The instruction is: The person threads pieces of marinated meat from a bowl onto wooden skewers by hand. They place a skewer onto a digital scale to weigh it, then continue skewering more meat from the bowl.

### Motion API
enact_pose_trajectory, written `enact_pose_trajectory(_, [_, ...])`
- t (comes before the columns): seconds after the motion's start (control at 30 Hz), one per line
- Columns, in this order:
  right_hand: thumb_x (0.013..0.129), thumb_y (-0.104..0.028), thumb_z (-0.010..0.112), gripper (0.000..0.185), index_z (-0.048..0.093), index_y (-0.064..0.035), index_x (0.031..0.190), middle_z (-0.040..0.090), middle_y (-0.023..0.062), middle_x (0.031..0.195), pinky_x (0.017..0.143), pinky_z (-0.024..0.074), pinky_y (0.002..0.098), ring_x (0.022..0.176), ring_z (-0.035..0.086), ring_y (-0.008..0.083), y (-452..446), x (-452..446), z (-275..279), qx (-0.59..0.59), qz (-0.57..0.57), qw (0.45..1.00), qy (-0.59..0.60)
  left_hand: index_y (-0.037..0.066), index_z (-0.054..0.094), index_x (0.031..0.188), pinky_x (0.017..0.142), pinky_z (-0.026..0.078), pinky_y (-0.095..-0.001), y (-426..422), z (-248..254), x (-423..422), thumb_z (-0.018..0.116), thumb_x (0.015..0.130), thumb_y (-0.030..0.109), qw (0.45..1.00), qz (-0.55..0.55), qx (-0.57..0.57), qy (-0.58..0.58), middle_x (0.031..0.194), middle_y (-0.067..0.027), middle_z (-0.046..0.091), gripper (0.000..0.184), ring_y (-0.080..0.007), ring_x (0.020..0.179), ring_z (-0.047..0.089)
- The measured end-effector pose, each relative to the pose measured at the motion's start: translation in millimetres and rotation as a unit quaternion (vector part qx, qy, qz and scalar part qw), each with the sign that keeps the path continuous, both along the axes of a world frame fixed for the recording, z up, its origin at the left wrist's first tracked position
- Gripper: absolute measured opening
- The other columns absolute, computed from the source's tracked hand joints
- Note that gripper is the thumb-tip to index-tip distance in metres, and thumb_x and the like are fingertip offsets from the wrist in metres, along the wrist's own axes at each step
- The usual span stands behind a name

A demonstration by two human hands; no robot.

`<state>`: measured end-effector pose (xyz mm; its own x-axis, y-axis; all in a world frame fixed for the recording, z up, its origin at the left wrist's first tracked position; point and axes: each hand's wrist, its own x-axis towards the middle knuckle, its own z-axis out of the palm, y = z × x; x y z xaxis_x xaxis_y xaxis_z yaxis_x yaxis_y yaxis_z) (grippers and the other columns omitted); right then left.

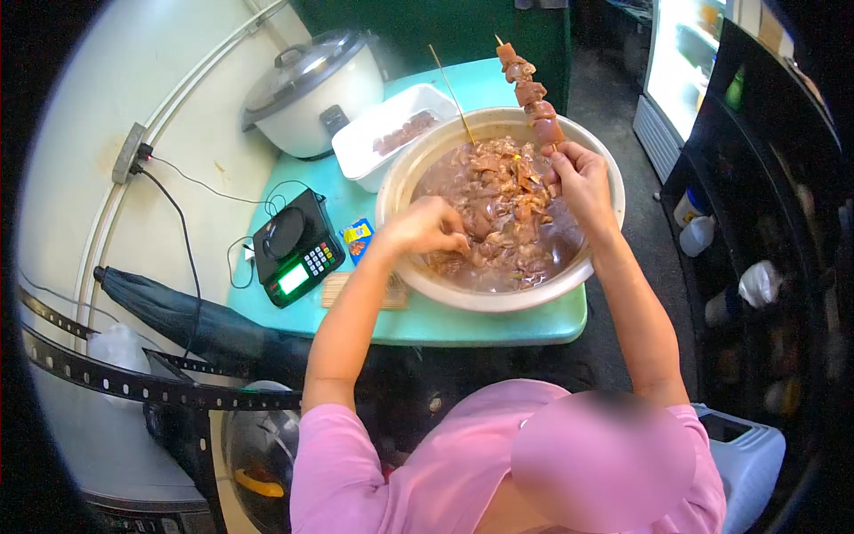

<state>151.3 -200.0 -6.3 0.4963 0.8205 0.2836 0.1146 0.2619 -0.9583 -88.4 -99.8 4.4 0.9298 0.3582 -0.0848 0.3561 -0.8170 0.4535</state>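
Observation:
My right hand (580, 182) pinches the lower end of a meat skewer (531, 96), holding it upright over the bowl's right side. Several chunks of raw meat are threaded along it, and the stick's tip pokes out on top. Below is a large round bowl (612, 169) full of raw meat pieces (507, 200) in brown liquid. At the bowl's left side my left hand (429, 227) dips in with curled fingers pressed together against the meat; what they hold cannot be made out. A bare bamboo skewer (452, 93) stands in the bowl near the back.
A white tray (354, 147) with threaded meat (405, 133) sits behind the bowl, beside a rice cooker (307, 93). Left on the green table (489, 331) are a digital scale (298, 245), a small blue packet (358, 238) and bamboo skewers (366, 291). Dark shelves (765, 178) stand at right.

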Motion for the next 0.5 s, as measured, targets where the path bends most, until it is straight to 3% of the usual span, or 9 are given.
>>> enact_pose_trajectory(0.03, [0.087,-0.011,0.053,0.016,0.065,-0.0003,0.088,0.054,-0.0016,0.059,0.047,0.0361,0.0222,0.052,0.047,0.0052,0.1,0.4,-0.2,0.004,-0.003,1.0,0.002,-0.001,0.066,0.08,0.063,0.05,-0.0289,5.2,5.4,-2.0,0.068,0.074,0.018,1.0,-0.003,0.004,0.002,0.075,-0.0127,0.065,0.02,-0.0179,0.069,0.063])
enact_pose_trajectory(0.1, [0.087,-0.01,0.053,0.016,0.065,0.0,0.088,0.054,-0.0016,0.058,0.047,0.0364,0.0226,0.052,0.046,0.0055,0.2,0.1,1.5,-0.018,-0.013,0.999,-0.028,0.002,0.068,0.088,0.059,0.05,-0.0261,14.7,10.5,-5.4,0.066,0.077,0.022,0.966,0.12,-0.23,0.016,0.077,-0.0089,0.066,0.023,-0.0143,0.07,0.062])
enact_pose_trajectory(0.13, [0.087,-0.009,0.053,0.016,0.065,0.0005,0.088,0.053,-0.0014,0.058,0.047,0.0364,0.0228,0.052,0.046,0.0056,-1.0,-1.1,3.2,-0.025,-0.011,1.0,-0.012,0.003,0.066,0.091,0.058,0.05,-0.0236,21.2,9.1,-6.6,0.062,0.082,0.022,0.954,0.116,-0.278,0.009,0.079,-0.0036,0.064,0.021,-0.0091,0.071,0.059])
enact_pose_trajectory(0.37, [0.086,-0.008,0.052,0.015,0.065,0.0005,0.087,0.053,-0.001,0.058,0.049,0.0369,0.0223,0.053,0.047,0.0056,-2.8,-2.0,4.4,-0.025,-0.007,0.999,-0.025,0.002,0.063,0.091,0.055,0.048,-0.0213,42.6,6.0,5.2,0.062,0.085,0.019,0.941,0.138,-0.3,-0.069,0.078,-0.0022,0.063,0.018,-0.0085,0.065,0.058])
enact_pose_trajectory(0.5, [0.086,-0.01,0.053,0.016,0.065,0.0011,0.086,0.053,-0.0006,0.058,0.05,0.0375,0.0234,0.053,0.047,0.0066,-0.3,-1.4,2.0,-0.036,-0.008,0.999,-0.026,0.002,0.065,0.092,0.053,0.048,-0.0234,39.6,26.8,21.0,0.064,0.083,0.021,0.96,0.197,-0.186,-0.078,0.075,-0.0032,0.064,0.021,-0.0096,0.062,0.058])
